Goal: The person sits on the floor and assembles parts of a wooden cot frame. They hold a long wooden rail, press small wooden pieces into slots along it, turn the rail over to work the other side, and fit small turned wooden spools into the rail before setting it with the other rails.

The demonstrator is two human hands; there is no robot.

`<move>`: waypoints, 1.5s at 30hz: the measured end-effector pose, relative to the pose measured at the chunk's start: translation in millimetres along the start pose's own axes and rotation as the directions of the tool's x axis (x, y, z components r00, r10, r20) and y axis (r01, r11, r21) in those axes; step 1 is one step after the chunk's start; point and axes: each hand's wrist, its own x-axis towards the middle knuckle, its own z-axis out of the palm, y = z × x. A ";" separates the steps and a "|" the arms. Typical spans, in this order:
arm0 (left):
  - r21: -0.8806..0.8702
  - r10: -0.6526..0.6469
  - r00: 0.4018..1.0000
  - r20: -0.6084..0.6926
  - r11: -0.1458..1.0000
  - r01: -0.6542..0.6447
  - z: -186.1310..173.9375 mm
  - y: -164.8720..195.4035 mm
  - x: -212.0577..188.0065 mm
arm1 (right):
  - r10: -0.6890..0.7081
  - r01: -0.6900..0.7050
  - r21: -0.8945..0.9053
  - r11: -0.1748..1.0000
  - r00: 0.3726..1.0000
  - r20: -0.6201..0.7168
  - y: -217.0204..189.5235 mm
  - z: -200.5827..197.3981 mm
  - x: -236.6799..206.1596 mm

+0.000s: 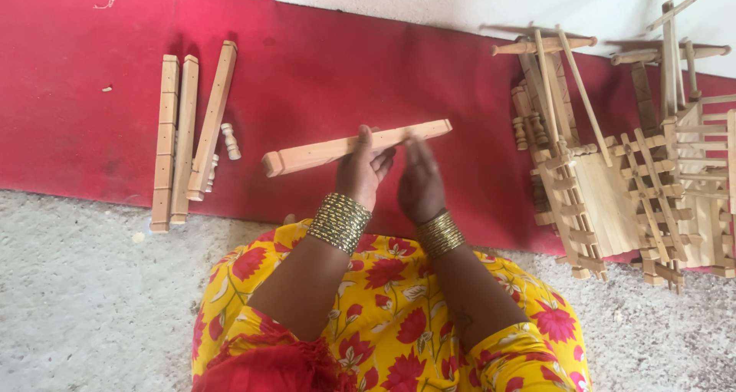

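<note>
A long notched wooden bar (356, 146) is held above the red mat (322, 62) just ahead of the lap, running from about eight o'clock to two o'clock across the middle of the view. It is grasped near its middle by the left hand (364, 169), whose thumb is laid over the top face while the fingers are curled beneath; the right hand (419, 181) is pressed against the bar's near side at about three o'clock of the left, with its fingers flat rather than wrapped, so whether it is truly clamped on the wood cannot be told. Because the bar is gripped only around its centre, both long ends are left unsupported, and a tilt or a slip out of the hold is judged possible if the flat hand is eased. At nine o'clock, well apart, three similar bars (184, 135) are laid side by side with a small turned peg (231, 141) just beside them; the peg could be rolled away if the mat is jolted. At three o'clock a stack of slatted wooden frames (606, 200) with thin rods (584, 93) leaning on it is piled loosely, and a swing of the bar's far end towards that side is judged able to knock the rods down.
</note>
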 end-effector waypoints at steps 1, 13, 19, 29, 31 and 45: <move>0.003 -0.021 1.000 -0.011 1.000 0.021 -0.4 1.1 -0.1 | -0.001 0.000 -0.032 0.999 1.000 -0.021 7.9 -1.3 1.7; 0.003 -0.042 0.999 -0.025 0.999 0.042 0.2 -12.6 1.7 | -0.026 0.029 -0.043 0.999 0.997 0.073 -6.6 12.0 -14.1; 0.110 0.026 1.000 0.009 0.994 -0.026 -3.6 -1.6 -4.1 | 0.263 -0.251 -0.197 0.948 0.964 0.038 49.3 -1.7 -3.6; -0.070 -0.037 0.997 0.063 0.997 0.041 -8.4 -2.2 -4.7 | 0.057 -0.061 0.094 0.994 0.997 0.052 -22.5 3.7 -0.7; -0.073 -0.036 0.997 -0.064 0.997 0.031 -2.7 2.8 -5.5 | 0.058 -0.061 0.036 0.998 0.996 0.072 -15.1 3.4 -2.5; -0.023 0.120 0.988 -0.097 0.992 -0.122 -3.3 32.2 -11.2 | 0.186 -0.183 -0.041 0.982 0.978 0.096 16.8 15.4 -12.6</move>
